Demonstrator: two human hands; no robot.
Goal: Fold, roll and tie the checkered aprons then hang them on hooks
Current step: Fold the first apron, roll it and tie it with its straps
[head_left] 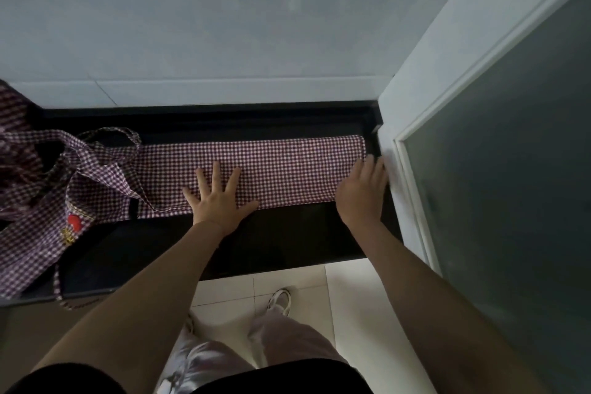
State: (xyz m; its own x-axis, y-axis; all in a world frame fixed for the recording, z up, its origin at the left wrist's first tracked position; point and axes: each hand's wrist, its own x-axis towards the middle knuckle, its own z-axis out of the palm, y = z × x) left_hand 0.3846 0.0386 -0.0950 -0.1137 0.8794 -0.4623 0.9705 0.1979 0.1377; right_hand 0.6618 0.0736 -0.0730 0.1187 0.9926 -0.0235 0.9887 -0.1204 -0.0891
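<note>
Leftmost, I am seeing a loose heap of checkered aprons [28,176] lying bunched on the dark countertop [287,240], with their straps [105,144] looping out toward the middle and one corner draping over the counter's front edge. A small red patch [74,223] is showing on the cloth near that edge. No container is showing in my view; the aprons are simply lying on the counter.

Moving right, the folded apron [271,166] is stretching as a long flat band across the counter, running from the heap to the white door frame [403,150]. My left hand [217,198] is pressing flat on the band's near edge, about the middle of it, with fingers spread straight and gripping nothing. My right hand [361,192] is resting on the band's right end, just beside the frame; its fingers are reaching forward over the cloth, but I cannot tell whether they are pinching it or only lying on it.

Below the counter I am looking down at pale floor tiles [351,297] and a white shoe [279,299].
</note>
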